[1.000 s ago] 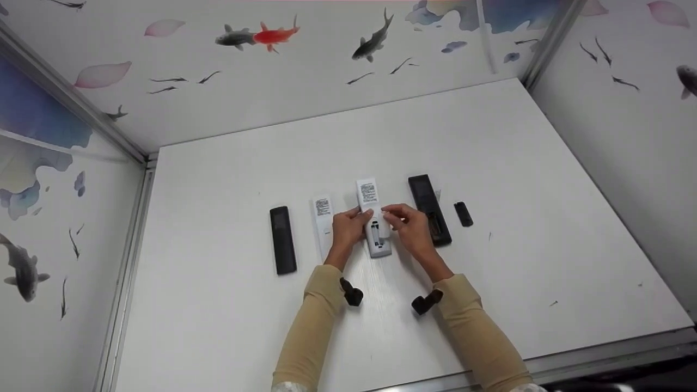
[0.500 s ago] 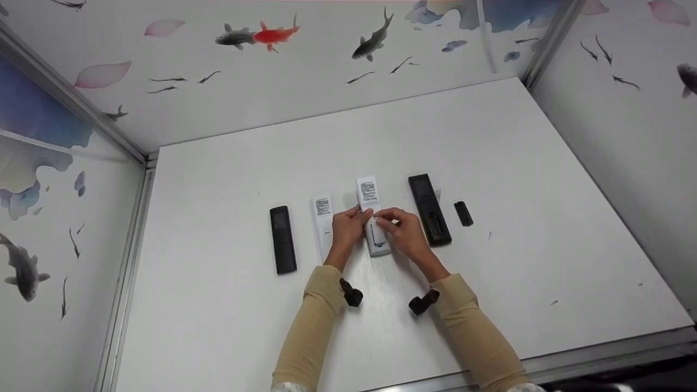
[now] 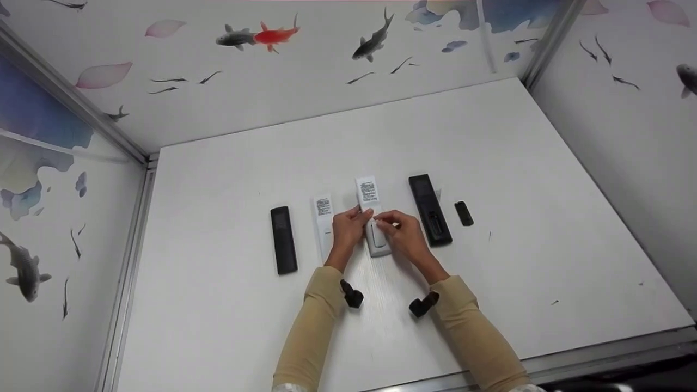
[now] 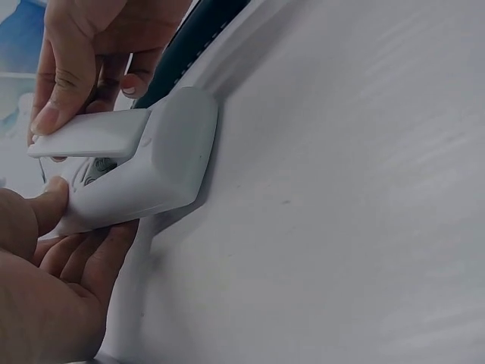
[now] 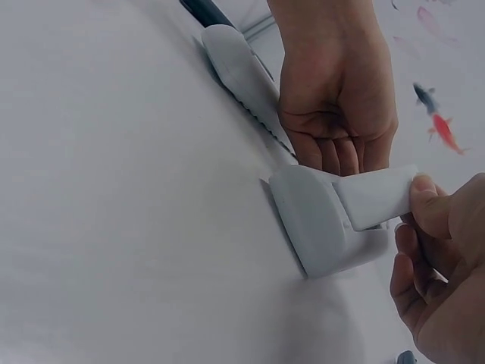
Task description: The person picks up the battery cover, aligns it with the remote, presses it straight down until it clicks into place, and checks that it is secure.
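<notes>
A white remote control (image 3: 367,190) lies face down mid-table, its printed label at the far end. My left hand (image 3: 348,227) grips its left side, thumb on top and fingers along the edge in the left wrist view. Between thumb and fingers, my right hand (image 3: 405,231) pinches the white battery cover (image 4: 91,135) by its far end. That cover slants over the battery compartment, its near end at the compartment's edge and its far end raised. Part of the inside (image 4: 98,168) shows beneath it. What lies deeper in the compartment is hidden.
Left of the hands lie a black remote (image 3: 283,239) and a second white remote (image 3: 323,207), partly behind the left hand. To the right are a black remote (image 3: 422,191) with its compartment uncovered and a small black battery cover (image 3: 464,213). Walls enclose the white table (image 3: 218,337).
My right hand has moved left, bringing the white cover from the remote's right side over its compartment. Over the last half second hardly anything has moved. The left hand has kept its grip.
</notes>
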`<state>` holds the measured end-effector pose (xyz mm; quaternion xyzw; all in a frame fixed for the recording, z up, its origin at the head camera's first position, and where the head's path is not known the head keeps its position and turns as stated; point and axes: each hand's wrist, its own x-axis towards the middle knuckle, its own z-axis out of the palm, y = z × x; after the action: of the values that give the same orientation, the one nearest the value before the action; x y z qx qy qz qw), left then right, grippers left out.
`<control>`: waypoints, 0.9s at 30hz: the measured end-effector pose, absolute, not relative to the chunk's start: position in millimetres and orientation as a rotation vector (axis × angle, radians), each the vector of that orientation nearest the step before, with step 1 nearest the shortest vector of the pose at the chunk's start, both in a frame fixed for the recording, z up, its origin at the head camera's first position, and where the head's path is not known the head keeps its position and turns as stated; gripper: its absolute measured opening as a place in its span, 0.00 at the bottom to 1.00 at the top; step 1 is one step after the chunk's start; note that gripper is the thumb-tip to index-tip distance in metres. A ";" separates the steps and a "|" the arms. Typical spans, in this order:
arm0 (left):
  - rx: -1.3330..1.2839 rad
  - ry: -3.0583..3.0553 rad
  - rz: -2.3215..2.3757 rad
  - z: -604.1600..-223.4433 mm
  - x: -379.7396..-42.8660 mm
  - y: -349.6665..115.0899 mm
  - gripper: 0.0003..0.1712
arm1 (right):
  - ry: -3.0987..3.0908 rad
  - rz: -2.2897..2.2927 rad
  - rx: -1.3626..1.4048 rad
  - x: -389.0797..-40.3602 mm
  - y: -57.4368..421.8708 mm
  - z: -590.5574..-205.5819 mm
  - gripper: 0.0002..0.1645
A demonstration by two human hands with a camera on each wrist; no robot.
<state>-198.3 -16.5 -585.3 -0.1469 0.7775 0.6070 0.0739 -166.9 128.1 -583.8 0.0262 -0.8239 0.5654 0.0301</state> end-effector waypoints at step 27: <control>-0.450 2.314 1.865 -587.3 -199.0 -16.0 0.28 | -2.535 1.610 0.159 -167.5 127.8 -596.1 0.12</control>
<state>-199.0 -16.0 -587.3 -0.1492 0.7680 0.6191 0.0680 -167.5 127.8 -596.1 0.0528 -0.8410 0.5343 0.0670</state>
